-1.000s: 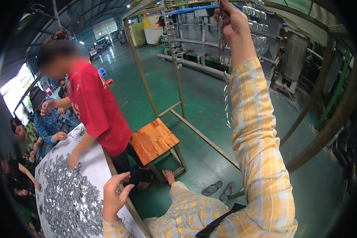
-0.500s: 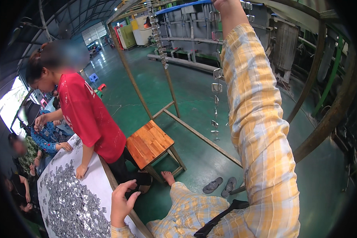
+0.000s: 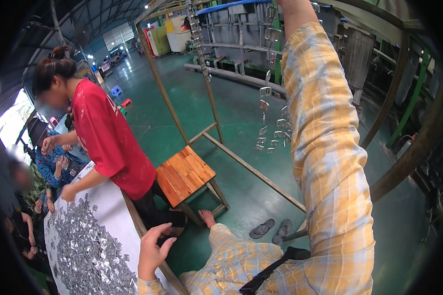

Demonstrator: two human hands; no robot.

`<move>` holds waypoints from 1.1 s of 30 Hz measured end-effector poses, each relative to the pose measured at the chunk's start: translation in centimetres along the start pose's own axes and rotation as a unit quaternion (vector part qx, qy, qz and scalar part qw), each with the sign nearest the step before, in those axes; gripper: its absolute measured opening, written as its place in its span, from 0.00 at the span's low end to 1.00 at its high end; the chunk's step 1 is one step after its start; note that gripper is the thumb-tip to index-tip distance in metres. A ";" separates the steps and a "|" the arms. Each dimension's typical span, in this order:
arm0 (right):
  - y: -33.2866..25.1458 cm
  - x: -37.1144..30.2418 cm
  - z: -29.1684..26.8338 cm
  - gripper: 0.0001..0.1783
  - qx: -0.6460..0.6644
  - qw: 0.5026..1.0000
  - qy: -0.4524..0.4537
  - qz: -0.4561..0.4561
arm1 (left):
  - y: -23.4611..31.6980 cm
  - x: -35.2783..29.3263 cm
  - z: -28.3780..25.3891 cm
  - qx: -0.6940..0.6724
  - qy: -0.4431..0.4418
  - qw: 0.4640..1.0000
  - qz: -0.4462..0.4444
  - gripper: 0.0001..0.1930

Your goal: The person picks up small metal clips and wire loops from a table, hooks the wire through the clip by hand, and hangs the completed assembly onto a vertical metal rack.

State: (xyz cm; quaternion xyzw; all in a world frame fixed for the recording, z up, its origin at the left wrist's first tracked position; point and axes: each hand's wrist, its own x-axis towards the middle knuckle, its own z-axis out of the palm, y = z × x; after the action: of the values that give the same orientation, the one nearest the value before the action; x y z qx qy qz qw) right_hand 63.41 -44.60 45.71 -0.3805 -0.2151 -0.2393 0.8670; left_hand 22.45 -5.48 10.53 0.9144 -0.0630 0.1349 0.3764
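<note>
My right arm, in a yellow-and-blue plaid sleeve, reaches up to the top edge of the view. Only the lower part of my right hand (image 3: 293,7) shows; its fingers are cut off, so its grip is hidden. Beside that forearm dangle strands of small shiny metal clips (image 3: 265,92). My left hand (image 3: 154,250) is held beside the table's near edge, thumb and fingers apart and nothing between them. Left of it, a heap of loose metal clips (image 3: 91,241) covers much of the white tabletop (image 3: 125,209).
A metal rack frame (image 3: 256,167) stands ahead, with another strand of clips (image 3: 196,37) hanging from it. Within reach are a wooden stool (image 3: 184,176) and grey sandals (image 3: 262,229). A co-worker in a red shirt (image 3: 108,142) leans over the table; others sit beyond.
The hanging strands near my right arm have swung and spread, with more clips showing. My right arm has shifted slightly right. The co-worker's hands have moved farther across the table.
</note>
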 end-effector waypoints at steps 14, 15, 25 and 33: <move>-1.6 -4.1 -1.4 0.06 -0.102 0.987 -0.050 -0.110 | 0.0 -0.6 0.6 0.017 -0.028 0.999 0.008 0.19; -1.7 -4.1 -1.8 0.06 -0.099 0.987 -0.058 -0.112 | 0.0 -0.8 0.7 0.012 -0.028 1.000 0.004 0.19; -4.0 -10.1 -2.7 0.07 -0.200 0.967 -0.120 -0.098 | -0.5 -2.1 1.1 -0.011 -0.046 0.998 -0.028 0.19; -4.3 -5.3 -9.8 0.16 -0.166 0.980 -0.083 -0.070 | -1.1 -3.8 1.4 -0.029 -0.031 0.997 -0.069 0.18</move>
State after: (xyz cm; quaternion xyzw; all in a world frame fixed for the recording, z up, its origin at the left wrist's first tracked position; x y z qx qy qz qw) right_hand 58.55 -53.32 39.06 -0.5219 -0.2699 -0.2990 0.7520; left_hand 19.30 -5.63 7.77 0.9092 -0.0156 0.0788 0.4086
